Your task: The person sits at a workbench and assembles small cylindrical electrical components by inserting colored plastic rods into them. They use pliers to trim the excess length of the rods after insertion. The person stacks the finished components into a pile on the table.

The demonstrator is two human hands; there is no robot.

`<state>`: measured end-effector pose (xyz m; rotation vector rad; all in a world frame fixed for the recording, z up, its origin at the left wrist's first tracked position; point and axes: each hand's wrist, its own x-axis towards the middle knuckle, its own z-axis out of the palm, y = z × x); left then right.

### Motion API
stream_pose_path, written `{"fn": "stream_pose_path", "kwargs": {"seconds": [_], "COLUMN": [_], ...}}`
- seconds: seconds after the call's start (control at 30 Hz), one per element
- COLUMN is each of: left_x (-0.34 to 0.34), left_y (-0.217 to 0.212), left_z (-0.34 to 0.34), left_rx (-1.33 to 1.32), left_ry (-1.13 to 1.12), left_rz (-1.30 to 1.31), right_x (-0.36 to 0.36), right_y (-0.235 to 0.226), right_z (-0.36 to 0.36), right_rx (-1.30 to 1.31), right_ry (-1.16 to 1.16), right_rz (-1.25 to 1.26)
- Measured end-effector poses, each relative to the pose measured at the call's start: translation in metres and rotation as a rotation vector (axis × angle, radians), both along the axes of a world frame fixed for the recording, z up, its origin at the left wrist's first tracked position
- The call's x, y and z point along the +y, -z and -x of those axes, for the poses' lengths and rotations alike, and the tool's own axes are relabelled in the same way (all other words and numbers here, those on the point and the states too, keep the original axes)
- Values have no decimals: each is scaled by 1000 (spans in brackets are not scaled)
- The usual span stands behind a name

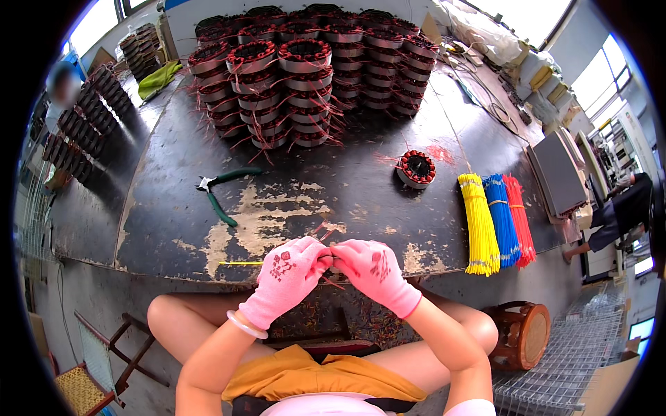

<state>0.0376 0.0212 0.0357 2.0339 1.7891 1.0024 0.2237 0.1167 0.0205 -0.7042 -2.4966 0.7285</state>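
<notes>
Both my hands wear pink gloves and meet at the front edge of the dark worktable (159, 208). My left hand (288, 277) is closed, thumb and fingertips pinched on thin red wires (323, 231) that stick out above and below the fingers. Opposite it, my right hand (374, 272) pinches at the same spot, its fingertips touching the left ones. What lies right between the fingertips is mostly hidden. A yellow wire (239, 263) runs out to the left from beside my left hand. Green-handled cutting pliers (223, 210) lie spread on the table beyond it.
One wound motor stator (416, 183) sits right of centre. Yellow (477, 225), blue (502, 222) and red wire bundles (519, 222) lie at the right. Tall stacks of stators (305, 87) fill the back. A wooden drum-shaped stool (531, 336) stands by my right knee. Another person is at far left.
</notes>
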Motion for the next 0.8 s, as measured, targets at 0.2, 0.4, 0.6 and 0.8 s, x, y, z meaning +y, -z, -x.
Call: {"fn": "stream_pose_path", "kwargs": {"seconds": [0.2, 0.4, 0.6, 0.8], "left_x": [-2, -3, -1, -2], "left_y": [-1, 3, 0, 1], "left_z": [3, 3, 1, 6], "left_rx": [-10, -4, -2, -28], "left_ry": [22, 8, 42, 17], "left_rz": [0, -2, 1, 15], "right_x": [5, -7, 12, -17], "right_y": [-27, -24, 0, -31], "right_z": [-4, -3, 5, 1], "right_rx": [45, 82, 115, 92], "right_ry": [-52, -19, 163, 191], "right_rz": [1353, -101, 1286, 132]}}
